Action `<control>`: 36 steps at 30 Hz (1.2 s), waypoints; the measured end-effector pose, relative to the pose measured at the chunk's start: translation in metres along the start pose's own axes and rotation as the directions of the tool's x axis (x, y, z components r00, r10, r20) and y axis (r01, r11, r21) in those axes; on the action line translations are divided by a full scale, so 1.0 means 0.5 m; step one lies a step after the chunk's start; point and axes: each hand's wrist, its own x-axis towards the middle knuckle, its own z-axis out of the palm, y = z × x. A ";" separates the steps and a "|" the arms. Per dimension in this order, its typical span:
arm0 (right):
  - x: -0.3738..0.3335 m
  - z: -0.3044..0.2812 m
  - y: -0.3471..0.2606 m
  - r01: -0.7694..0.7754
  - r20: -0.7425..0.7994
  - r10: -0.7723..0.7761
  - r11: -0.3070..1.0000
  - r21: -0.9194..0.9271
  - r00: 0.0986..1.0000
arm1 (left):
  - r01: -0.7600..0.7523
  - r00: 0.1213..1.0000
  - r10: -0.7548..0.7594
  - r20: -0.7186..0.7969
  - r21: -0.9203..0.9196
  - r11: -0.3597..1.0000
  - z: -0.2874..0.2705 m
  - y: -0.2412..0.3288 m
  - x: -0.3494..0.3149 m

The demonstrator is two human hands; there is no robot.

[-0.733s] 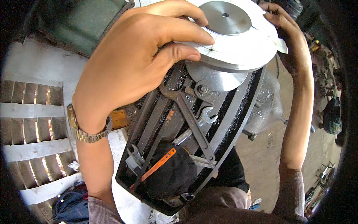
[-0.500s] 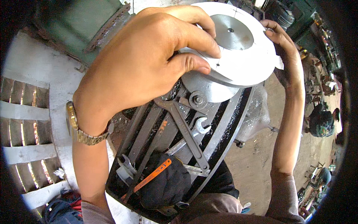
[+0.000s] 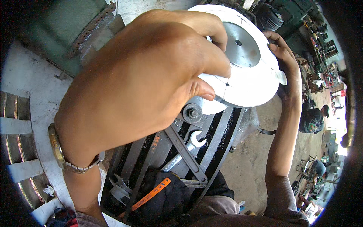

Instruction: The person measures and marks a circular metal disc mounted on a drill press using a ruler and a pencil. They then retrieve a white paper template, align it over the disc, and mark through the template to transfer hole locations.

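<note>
A round metal disc with a white face (image 3: 257, 85) and a bare, turned centre (image 3: 242, 47) with a small hole sits above the slotted machine table. Thin crossing lines and small dark marks show on the white face. My left hand (image 3: 147, 72) reaches over its left side, fingers curled onto the face and thumb at the near edge. At the right rim, my right hand (image 3: 285, 56) holds on with bent fingers; part of its grip is hidden behind the disc. Just below the disc stands a bolt with a washer (image 3: 193, 113).
On the slotted table (image 3: 217, 132) lie a dark open-end spanner (image 3: 187, 155), a silver spanner (image 3: 194, 140), an adjustable wrench (image 3: 120, 190) and an orange hacksaw blade (image 3: 151, 195) on black cloth. Metal chips fill the slots. A person (image 3: 313, 120) is at far right.
The view has shifted, and the disc and tools appear lower. My left hand looks larger and covers more of the table. Both hands stay on the disc.
</note>
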 end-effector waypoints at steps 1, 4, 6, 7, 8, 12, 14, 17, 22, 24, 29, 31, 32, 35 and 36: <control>-0.001 0.000 0.000 0.007 -0.001 -0.007 1.000 0.012 1.000 | -0.015 0.999 0.013 -0.037 -0.050 0.999 0.002 -0.004 0.000; -0.003 0.001 0.000 0.016 0.002 -0.016 0.999 0.036 1.000 | -0.035 0.990 0.010 -0.143 -0.174 0.984 0.018 -0.014 0.000; -0.002 0.001 0.001 0.011 0.004 -0.011 0.999 0.048 1.000 | -0.031 0.990 0.006 -0.139 -0.174 0.984 0.020 -0.015 -0.002; -0.002 0.002 0.001 0.005 0.006 -0.005 0.998 0.055 1.000 | -0.023 0.991 -0.001 -0.134 -0.179 0.984 0.018 -0.015 -0.003; -0.002 0.002 0.001 -0.010 0.002 0.010 0.998 0.067 1.000 | -0.002 0.992 -0.022 -0.121 -0.194 0.981 0.016 -0.012 -0.004; -0.003 0.005 0.003 0.008 -0.021 -0.007 0.998 0.057 1.000 | 0.006 1.000 -0.007 -0.018 -0.048 0.999 -0.004 0.000 -0.003; -0.003 0.006 0.004 0.017 -0.034 -0.015 0.999 0.048 0.999 | -0.017 1.000 0.017 -0.005 0.015 1.000 -0.011 0.008 0.004; -0.001 0.006 0.004 0.020 -0.043 -0.018 0.999 0.045 0.999 | -0.022 1.000 0.022 -0.017 0.022 1.000 -0.012 0.020 0.019; -0.002 0.007 0.003 0.018 -0.051 -0.014 0.997 0.073 0.999 | 0.203 0.974 -0.214 -0.072 -0.137 0.970 0.008 0.045 0.021; -0.004 0.009 0.003 0.015 -0.063 -0.011 0.998 0.063 0.998 | 0.053 0.988 -0.069 -0.140 -0.116 0.992 0.022 0.027 0.025; -0.005 0.012 0.000 0.019 -0.070 -0.015 0.998 0.054 0.997 | -0.028 0.986 0.022 -0.167 -0.032 0.999 0.032 0.009 0.012; -0.005 0.011 -0.002 0.025 -0.059 -0.022 0.999 0.047 0.998 | -0.020 0.987 0.018 -0.160 -0.012 1.000 0.028 0.012 0.009; -0.005 0.011 -0.002 0.016 -0.056 -0.013 0.999 0.042 0.998 | -0.018 0.988 0.018 -0.157 0.000 1.000 0.027 0.014 0.010; -0.004 0.010 -0.004 -0.003 -0.041 0.005 0.999 0.043 0.999 | -0.017 0.987 0.021 -0.158 0.025 1.000 0.024 0.019 0.011; -0.003 0.010 -0.004 -0.009 -0.040 0.011 0.999 0.054 0.999 | -0.017 0.987 0.021 -0.157 0.030 0.999 0.023 0.019 0.012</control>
